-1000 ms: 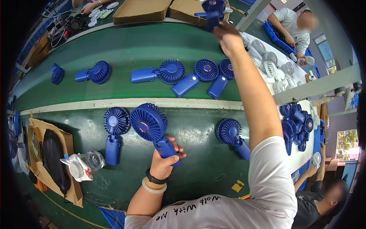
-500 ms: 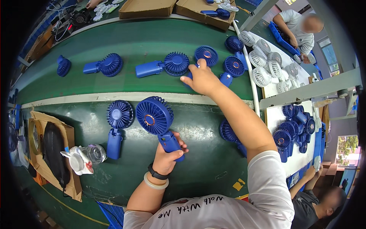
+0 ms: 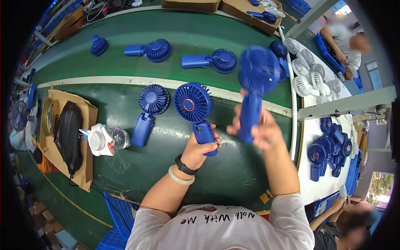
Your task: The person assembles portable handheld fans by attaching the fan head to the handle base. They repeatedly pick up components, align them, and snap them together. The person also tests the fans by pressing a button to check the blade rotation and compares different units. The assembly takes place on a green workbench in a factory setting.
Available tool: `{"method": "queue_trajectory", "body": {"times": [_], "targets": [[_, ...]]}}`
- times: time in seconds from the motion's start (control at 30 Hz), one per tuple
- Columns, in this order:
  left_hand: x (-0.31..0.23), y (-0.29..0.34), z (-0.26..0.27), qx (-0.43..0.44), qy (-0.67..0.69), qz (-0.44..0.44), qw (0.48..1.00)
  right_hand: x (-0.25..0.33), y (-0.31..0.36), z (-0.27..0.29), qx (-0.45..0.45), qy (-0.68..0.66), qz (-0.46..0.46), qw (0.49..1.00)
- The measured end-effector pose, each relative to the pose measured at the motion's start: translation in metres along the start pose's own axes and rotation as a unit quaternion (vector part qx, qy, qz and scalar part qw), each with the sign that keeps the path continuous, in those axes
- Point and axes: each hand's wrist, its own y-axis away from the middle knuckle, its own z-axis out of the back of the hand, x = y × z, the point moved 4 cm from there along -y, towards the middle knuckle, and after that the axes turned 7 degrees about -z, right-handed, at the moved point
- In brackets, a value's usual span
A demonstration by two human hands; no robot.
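Over a glossy dark-green bench (image 3: pixel 223 183), L hand (image 3: pixel 199 151) wraps handle (image 3: pixel 204 134) of round-headed blue plastic fan (image 3: pixel 192 100); R hand (image 3: pixel 266 130) grips 2nd blue fan (image 3: pixel 256 83), blurred, alongside. Best w/ firm holds, hands off grilles (image 3: pixel 185 93).

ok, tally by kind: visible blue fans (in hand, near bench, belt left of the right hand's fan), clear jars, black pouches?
Blue fans: 6 (fan in left hand, blurred fan in right hand, bench fan, 3 belt fans)
Clear jars: 1
Black pouches: 1
Total: 8
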Motion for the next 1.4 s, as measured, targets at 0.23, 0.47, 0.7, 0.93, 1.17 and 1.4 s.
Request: {"method": "queue_trajectory", "body": {"times": [0.23, 0.47, 0.7, 0.93, 1.17, 1.4], "targets": [[0.001, -0.001, 0.001, -0.025, 0.013, 0.006, 1.000, -0.044, 0.016, 0.012, -0.141, 0.138, 0.042, 0.979], [0.000, 0.000, -0.005, -0.025, -0.025, 0.009, 0.999, -0.039, 0.020, 0.027, -0.223, 0.217, 0.075, 0.947], [0.001, 0.000, -0.003, -0.014, -0.011, 0.002, 1.000, -0.041, 0.018, 0.031, -0.209, 0.228, 0.106, 0.945], [0.002, -0.001, -0.002, 0.004, -0.027, -0.013, 1.000, -0.043, 0.018, 0.035, -0.221, 0.240, 0.091, 0.941], [0.001, -0.002, -0.008, 0.036, -0.037, -0.006, 0.999, -0.042, 0.020, 0.033, -0.217, 0.278, 0.110, 0.929], [0.001, -0.001, -0.010, 0.048, -0.041, -0.001, 0.998, -0.044, 0.019, 0.038, -0.224, 0.267, 0.114, 0.930]]}}
